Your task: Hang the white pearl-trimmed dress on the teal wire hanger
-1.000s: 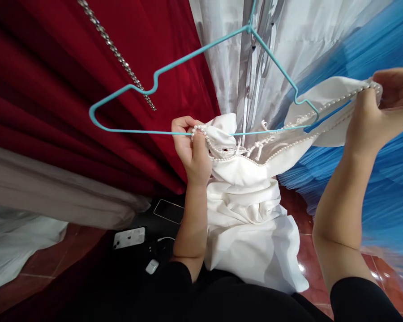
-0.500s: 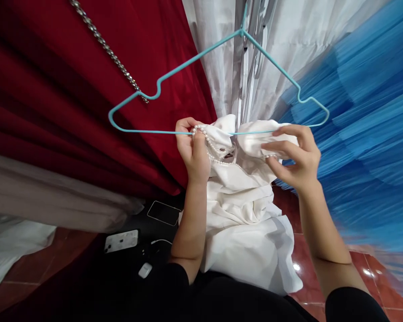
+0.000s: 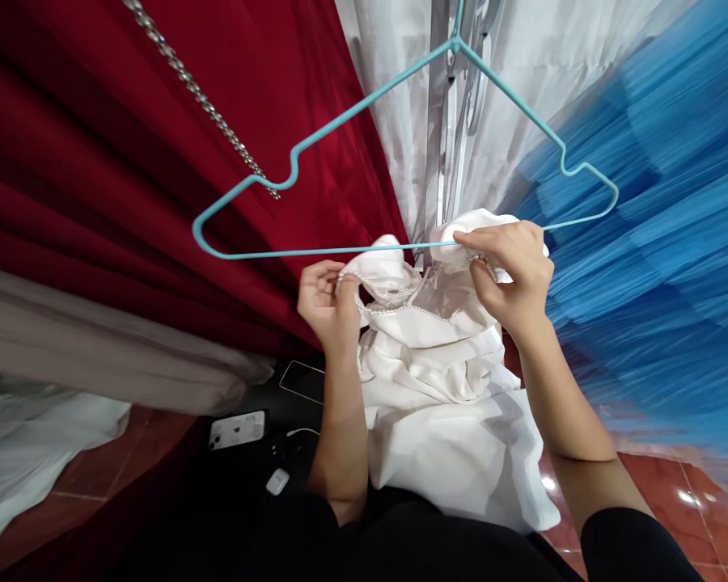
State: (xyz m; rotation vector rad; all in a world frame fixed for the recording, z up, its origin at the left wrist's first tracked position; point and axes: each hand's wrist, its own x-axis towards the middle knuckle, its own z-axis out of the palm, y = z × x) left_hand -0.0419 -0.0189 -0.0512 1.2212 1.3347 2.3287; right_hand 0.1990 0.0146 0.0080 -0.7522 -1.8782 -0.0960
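A white dress (image 3: 449,440) with pearl-beaded trim (image 3: 425,309) lies draped over my lap, its top part raised between my hands. My left hand (image 3: 331,311) is closed on the beaded edge at the dress's left side, thumb on top. My right hand (image 3: 515,275) pinches the dress's other side near the beads, and its fingers lie over the hanger's lower bar. The light-blue hanger (image 3: 370,99) is upright above the dress, hook upward. Its bar passes in front of the white fabric at the top and above my left hand.
Red fabric (image 3: 236,97) with a jewelled strip (image 3: 200,95) hangs on the left, blue tulle (image 3: 655,234) on the right. White cloth and metal poles (image 3: 452,137) stand behind. At lower left are a phone (image 3: 238,430), a white earbud case (image 3: 277,482) and a cable (image 3: 302,431).
My left hand has moved down and left with the beaded edge, away from the hanger bar. My right hand has shifted left, its fingers closing more. The hanger has tilted, its right end higher.
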